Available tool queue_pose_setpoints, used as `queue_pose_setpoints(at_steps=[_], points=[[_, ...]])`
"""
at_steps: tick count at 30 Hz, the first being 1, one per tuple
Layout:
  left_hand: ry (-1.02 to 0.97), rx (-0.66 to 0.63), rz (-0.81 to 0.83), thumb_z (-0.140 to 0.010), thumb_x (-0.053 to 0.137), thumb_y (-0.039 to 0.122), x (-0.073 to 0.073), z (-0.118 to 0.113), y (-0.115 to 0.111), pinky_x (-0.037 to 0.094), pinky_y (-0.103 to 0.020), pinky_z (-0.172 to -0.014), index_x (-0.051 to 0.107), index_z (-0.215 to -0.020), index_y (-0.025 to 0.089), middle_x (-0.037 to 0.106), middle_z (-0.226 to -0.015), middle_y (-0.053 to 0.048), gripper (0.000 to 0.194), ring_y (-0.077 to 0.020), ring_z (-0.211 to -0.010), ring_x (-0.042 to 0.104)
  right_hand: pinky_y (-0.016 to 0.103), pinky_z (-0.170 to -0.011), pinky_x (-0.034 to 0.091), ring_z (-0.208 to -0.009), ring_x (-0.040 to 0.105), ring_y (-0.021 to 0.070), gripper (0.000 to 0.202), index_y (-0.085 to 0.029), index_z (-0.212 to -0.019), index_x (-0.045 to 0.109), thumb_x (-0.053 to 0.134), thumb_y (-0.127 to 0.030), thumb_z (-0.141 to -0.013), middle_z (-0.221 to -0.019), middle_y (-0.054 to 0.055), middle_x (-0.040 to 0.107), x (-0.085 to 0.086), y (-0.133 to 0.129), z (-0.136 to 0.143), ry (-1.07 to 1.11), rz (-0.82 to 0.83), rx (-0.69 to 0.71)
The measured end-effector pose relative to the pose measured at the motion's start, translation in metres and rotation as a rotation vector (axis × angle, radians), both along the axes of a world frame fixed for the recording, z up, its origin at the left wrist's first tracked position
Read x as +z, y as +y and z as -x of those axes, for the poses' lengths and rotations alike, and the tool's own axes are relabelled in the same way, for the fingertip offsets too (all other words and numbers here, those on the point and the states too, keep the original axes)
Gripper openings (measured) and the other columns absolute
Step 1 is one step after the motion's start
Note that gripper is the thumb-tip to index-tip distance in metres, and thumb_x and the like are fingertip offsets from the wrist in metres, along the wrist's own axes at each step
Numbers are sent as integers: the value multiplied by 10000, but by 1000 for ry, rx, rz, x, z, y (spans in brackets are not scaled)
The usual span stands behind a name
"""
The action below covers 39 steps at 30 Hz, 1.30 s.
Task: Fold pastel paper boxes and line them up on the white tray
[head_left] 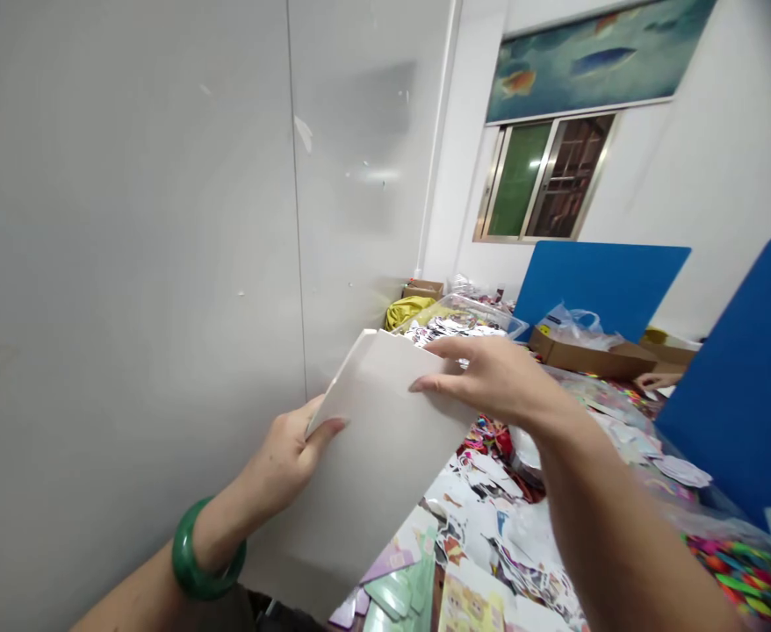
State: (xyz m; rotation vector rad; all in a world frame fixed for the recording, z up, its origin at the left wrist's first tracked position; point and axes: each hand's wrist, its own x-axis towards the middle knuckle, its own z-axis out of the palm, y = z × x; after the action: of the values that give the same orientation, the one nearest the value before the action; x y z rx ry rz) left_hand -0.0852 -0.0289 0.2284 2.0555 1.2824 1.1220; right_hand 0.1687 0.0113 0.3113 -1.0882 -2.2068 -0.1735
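Between my hands a large blank white sheet [392,421], paper or thin card, is held up at a tilt. It looks folded or layered along its left edge. My left hand [303,452] is closed on that edge, thumb on the near face, with a green bangle [194,553] on the wrist. At the top right edge my right hand [484,373] pinches the sheet between thumb and fingers. Below it on the table lie white cut-out pieces [491,474], green and purple cards [399,579] and a sheet with yellow cartoon figures [468,606].
A grey wall panel [128,219] rises close on the left. Behind the sheet stands a clear tub [514,326] of cut-outs beside a yellow cloth [408,312]. Blue dividers [596,281] and a cardboard box [589,355] stand beyond. Another person's hand [655,381] shows at right.
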Motion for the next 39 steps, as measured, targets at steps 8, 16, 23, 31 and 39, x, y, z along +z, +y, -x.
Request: queue_pose_setpoints(at_steps=[8,16,23,31,39], points=[[-95,33,33,-893,438,433,7,-3,8,461,-259,-639,632,-993,201,699,-890,-28,319,-215,-789,628,230,-488,413,-519,586,137,148,-229,-743,715,638,-352,-775,-602,-13,664,-13,9,40,11,96,40],[-238,0,114,-858,501,395,5,-5,11,485,-283,-689,620,-977,138,688,-944,-71,307,-232,-838,621,309,-763,465,-854,633,210,347,-149,-1163,598,410,-124,-872,-958,112,693,-94,13,82,120,-627,-200],[-262,-133,124,-810,590,368,13,19,19,488,-330,-831,540,-1206,175,629,-1139,-102,444,-271,-1048,574,340,-845,483,-967,615,212,350,-142,-1156,576,387,-124,-862,-1052,108,672,-80,20,79,125,-507,53],[-254,-288,156,-742,582,200,31,34,21,483,-346,-872,441,-1337,197,578,-1232,-85,612,-265,-1091,546,312,-794,506,-891,641,190,356,-151,-1161,561,368,-121,-864,-971,94,691,-64,23,87,81,-552,88],[-284,-334,207,-682,579,147,37,40,28,475,-240,-694,442,-1317,211,630,-1070,-43,652,-194,-880,587,298,-758,511,-863,644,179,329,-157,-1157,554,392,-164,-871,-960,84,692,-66,41,90,106,-613,161]])
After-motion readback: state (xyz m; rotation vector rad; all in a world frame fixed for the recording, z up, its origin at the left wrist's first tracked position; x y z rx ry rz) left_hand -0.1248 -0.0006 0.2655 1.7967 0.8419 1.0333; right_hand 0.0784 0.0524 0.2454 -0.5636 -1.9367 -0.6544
